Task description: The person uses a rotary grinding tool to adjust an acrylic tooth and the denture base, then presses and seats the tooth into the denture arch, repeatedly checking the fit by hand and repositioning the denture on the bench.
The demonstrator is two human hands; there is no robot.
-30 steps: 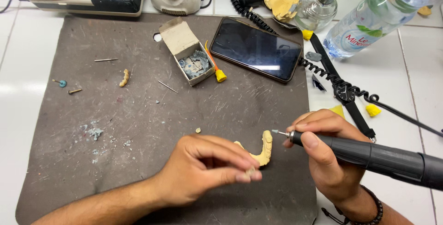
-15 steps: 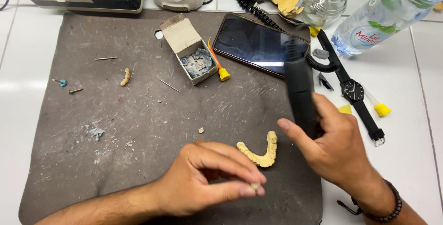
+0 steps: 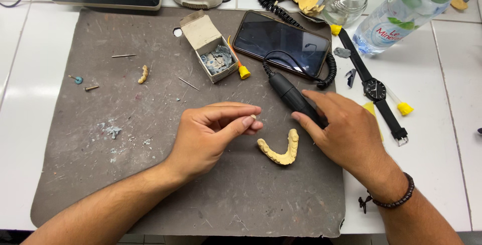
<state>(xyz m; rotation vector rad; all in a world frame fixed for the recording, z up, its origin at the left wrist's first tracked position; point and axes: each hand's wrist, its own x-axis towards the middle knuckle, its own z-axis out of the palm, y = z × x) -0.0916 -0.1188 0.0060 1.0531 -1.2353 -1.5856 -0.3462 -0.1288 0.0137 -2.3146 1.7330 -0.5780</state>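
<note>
A tiny pale piece (image 3: 253, 117), too small to be identified, is pinched between the thumb and fingers of the left hand (image 3: 211, 134), which is held above the middle of a dark grey work mat (image 3: 100, 184). Just to the right, a yellow horseshoe-shaped dental cast (image 3: 279, 149) lies flat on the mat, between the two hands and touched by neither. The right hand (image 3: 346, 132) rests on the near end of a black rotary handpiece (image 3: 293, 96); its fingers are laid over the tool, loosely curled rather than clenched. The handpiece lies slanted on the mat, and its coiled black cord (image 3: 329, 71) runs toward the far edge.

Farther away, a black smartphone (image 3: 282, 43) lies screen up. To its left stands a small open cardboard box (image 3: 207, 36), beige, with grey fragments inside, and a yellow-tipped stick (image 3: 241, 66) beside it. On the left part of the mat, a small row of yellow teeth (image 3: 143, 74), thin metal burs (image 3: 123, 55) and grey dust are seen.

On the white tiled counter (image 3: 442, 139) to the right, a black wristwatch (image 3: 374, 90) is laid out lengthwise. At the far right, a clear plastic water bottle (image 3: 406, 11) with a white, red and green label lies tilted. A glass spirit lamp (image 3: 346, 1) stands to its left.
</note>
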